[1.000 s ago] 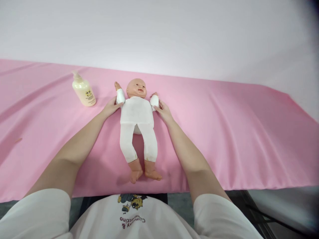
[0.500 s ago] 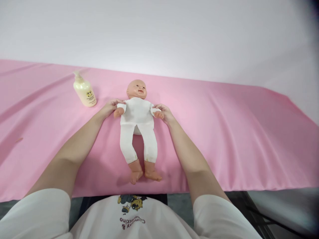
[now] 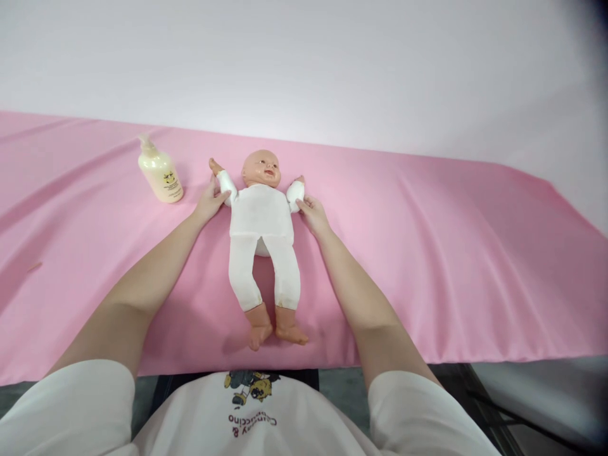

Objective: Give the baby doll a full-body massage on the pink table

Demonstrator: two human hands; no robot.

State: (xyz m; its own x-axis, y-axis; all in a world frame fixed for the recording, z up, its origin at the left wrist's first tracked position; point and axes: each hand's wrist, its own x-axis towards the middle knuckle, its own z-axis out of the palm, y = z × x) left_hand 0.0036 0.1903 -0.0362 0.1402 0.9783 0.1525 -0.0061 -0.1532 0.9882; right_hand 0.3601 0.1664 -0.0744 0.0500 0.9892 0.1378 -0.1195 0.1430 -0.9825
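Observation:
A baby doll (image 3: pixel 262 212) in a white cloth top and trousers lies on its back, head away from me and bare feet towards me. Both its arms are bent up beside its head. My left hand (image 3: pixel 211 201) is closed round the doll's arm on the left, thumb on the white sleeve and fingers partly hidden behind it. On the other side, my right hand (image 3: pixel 313 214) pinches the sleeve of the doll's other arm near the elbow; some fingertips are hidden there.
A pink cloth (image 3: pixel 403 253) covers the table. Left of the doll stands a pale yellow pump bottle (image 3: pixel 161 174). A small thin orange-brown piece (image 3: pixel 35 266) lies at far left. Behind the table rises a white wall (image 3: pixel 304 69).
The doll's arms have swung from pointing down at its sides to pointing up beside its head. My hands have shifted slightly along with them.

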